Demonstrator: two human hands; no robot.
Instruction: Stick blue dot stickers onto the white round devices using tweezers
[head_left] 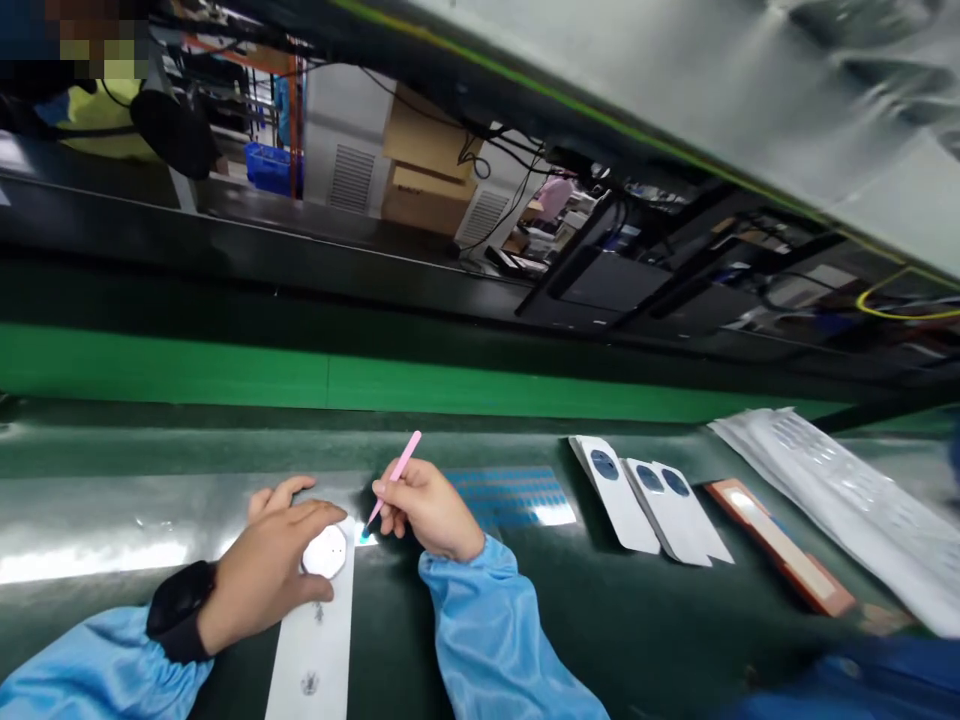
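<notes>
While the left hand [259,570] curls over and pins a white round disc [325,552] on a white paper strip [311,650] near the front edge of the surface [622,630], the right hand [429,510] pinches pink tweezers [399,468], their teal tip just beside the disc.

On my bench [637,640], a disc [325,552] sits on a strip [311,650]; to its right lie a label sheet [510,497], cards [645,510], a frame [776,545] and film [847,500].

- My left hand [262,565] presses a round white disc [325,552] onto a white paper strip [311,650].
- My right hand [429,510] pinches pink tweezers [395,477], their blue-green tip just off the disc's three o'clock.
</notes>
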